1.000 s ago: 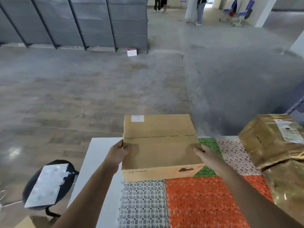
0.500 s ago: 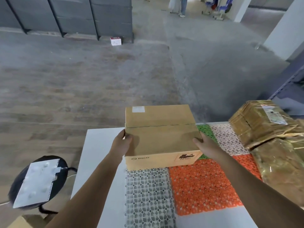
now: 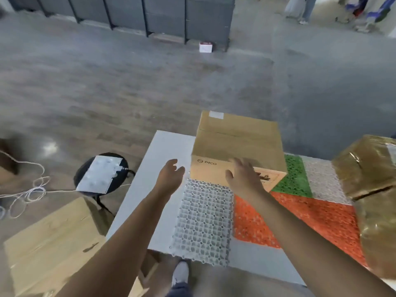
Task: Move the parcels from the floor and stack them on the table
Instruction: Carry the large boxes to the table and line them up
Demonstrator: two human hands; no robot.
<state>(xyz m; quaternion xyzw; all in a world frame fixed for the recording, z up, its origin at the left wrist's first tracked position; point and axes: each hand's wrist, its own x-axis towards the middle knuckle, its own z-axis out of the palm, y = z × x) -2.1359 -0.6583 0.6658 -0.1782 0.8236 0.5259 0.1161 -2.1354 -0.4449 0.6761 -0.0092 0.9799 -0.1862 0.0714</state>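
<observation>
Progress: PICO box [image 3: 237, 146] sits on the tabletop [image 3: 162, 151], your left hand [image 3: 170, 176] and right hand [image 3: 242, 179] open and empty beside it; the cardboard box [image 3: 53, 239] below-left likely goes next.

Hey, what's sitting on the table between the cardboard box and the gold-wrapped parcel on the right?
Only mat tiles: a green tile beside the cardboard box, then a pale tile reaching the gold-wrapped parcel. Seen in the head view.
</observation>
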